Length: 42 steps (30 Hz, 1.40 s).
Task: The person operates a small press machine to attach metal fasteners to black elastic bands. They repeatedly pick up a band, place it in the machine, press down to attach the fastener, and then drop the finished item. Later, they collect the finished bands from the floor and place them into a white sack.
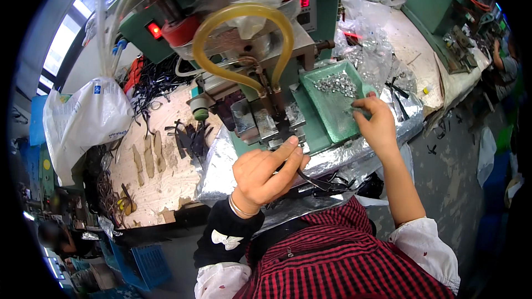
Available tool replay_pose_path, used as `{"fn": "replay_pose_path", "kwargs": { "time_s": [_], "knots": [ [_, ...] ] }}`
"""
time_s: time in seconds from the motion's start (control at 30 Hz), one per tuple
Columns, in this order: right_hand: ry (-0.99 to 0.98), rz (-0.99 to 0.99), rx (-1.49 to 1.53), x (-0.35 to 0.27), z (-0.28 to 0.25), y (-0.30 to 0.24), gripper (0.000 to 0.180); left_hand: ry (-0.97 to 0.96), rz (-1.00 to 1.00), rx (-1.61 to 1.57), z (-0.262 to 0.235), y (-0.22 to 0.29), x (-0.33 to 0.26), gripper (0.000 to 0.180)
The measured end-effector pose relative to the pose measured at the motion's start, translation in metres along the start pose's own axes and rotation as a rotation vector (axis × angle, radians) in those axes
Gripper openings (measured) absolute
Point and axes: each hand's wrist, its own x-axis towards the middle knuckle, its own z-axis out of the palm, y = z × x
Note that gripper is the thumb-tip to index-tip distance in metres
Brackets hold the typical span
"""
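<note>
Taking the press die as the clock centre, a black strap (311, 180) is trailing from my left hand (270, 169) toward 5 o'clock. The left thumb and forefinger are closing together on the strap at the die's front edge, directly below the press (271, 102); part of this pinch is being hidden by the fingers. At 3 o'clock, my right hand (377, 124) is reaching over the green tray (317, 112), thumb and forefinger curling near each other; I cannot tell whether a part is sitting between them. Small metal pieces (335, 84) are lying at the tray's far end, between 1 and 2 o'clock. I am judging the step in hand to be steadying the strap while picking a piece; the next move is probably calling for a single, clean pick and for left fingertips staying clear of the die. Silver foil (346, 158) is covering the front edge at 4 o'clock. Loose black straps (197, 144) are lying on the wooden worktop (180, 185) at 9 o'clock, with a white plastic bag (91, 113) hanging beyond. A blue crate (144, 266) is standing between 7 and 8 o'clock, and another green machine (443, 16) is occupying 2 o'clock.
</note>
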Motion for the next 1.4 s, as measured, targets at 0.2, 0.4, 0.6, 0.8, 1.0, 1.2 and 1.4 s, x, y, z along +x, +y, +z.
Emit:
{"fn": "replay_pose_path", "kwargs": {
  "time_s": [0.2,0.4,0.6,0.8,1.0,1.2,1.4],
  "knots": [
    [0.11,-0.128,-0.163,-0.002,0.027,-0.004,0.011,-0.03,-0.333,-0.094,-0.027,0.042,-0.025,0.04],
    [0.158,-0.013,0.12,-0.004,0.031,-0.007,0.007,0.16,-0.585,0.421,-0.105,0.014,-0.015,0.011],
    [0.228,-0.162,0.235,0.01,0.044,-0.033,0.012,-0.339,-0.779,0.716,-0.072,-0.11,-0.078,0.009],
    [0.252,-0.097,0.139,-0.021,0.016,-0.003,0.013,-0.484,-0.881,1.015,-0.029,-0.159,-0.147,0.014],
    [0.277,0.042,0.231,-0.044,-0.014,0.006,0.014,-0.614,-0.921,1.018,-0.037,-0.144,-0.135,0.01],
    [0.085,-0.341,0.511,0.009,0.001,-0.102,0.014,-0.618,-1.028,0.845,-0.038,-0.168,-0.143,0.014],
    [0.098,-0.042,0.893,0.015,0.039,-0.132,0.032,-0.164,-0.973,0.542,-0.056,-0.131,-0.109,0.017]
  ]
}}
